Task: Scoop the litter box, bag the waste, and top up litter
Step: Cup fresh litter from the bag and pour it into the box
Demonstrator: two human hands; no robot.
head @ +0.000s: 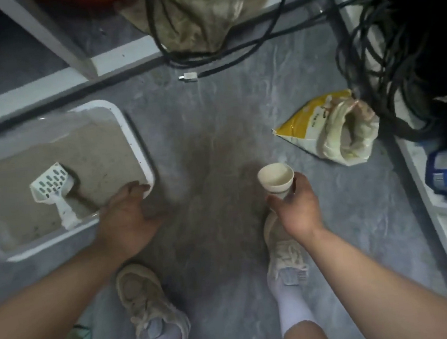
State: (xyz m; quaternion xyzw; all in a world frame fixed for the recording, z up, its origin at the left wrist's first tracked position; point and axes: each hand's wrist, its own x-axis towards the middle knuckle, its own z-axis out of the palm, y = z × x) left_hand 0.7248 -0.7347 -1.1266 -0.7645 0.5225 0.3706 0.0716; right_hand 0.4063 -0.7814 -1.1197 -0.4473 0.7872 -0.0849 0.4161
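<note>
Litter box (133, 140) sits on the grey floor (213, 131) at the left, a white tray with rounded corners, filled with a flat bed of beige-grey litter (77, 157) flecked with dark specks. A white slotted scoop (53, 187) lies inside, blade up on the litter, handle running down to the near rim. Left hand (128, 218) is on the box's near right corner, fingers curled over the rim and gripping it. Right hand (295, 203) holds a small paper cup (275, 176), fingers and thumb wrapped round its lower half, mouth tipped toward the camera; the pale inside shows, but whether anything is in it cannot be told. Beyond the cup, to the right, a yellow and white bag (308, 121) lies on its side on the floor, its open mouth crumpled and facing right. Two worn beige sneakers (145, 299) with white socks stand below the hands. Black cables (386, 50) pile up at the right beside white shelving (421, 176), and one lead ends in a small plug (188, 77) on the floor. A drab sack (200, 14) slumps at the top.
</note>
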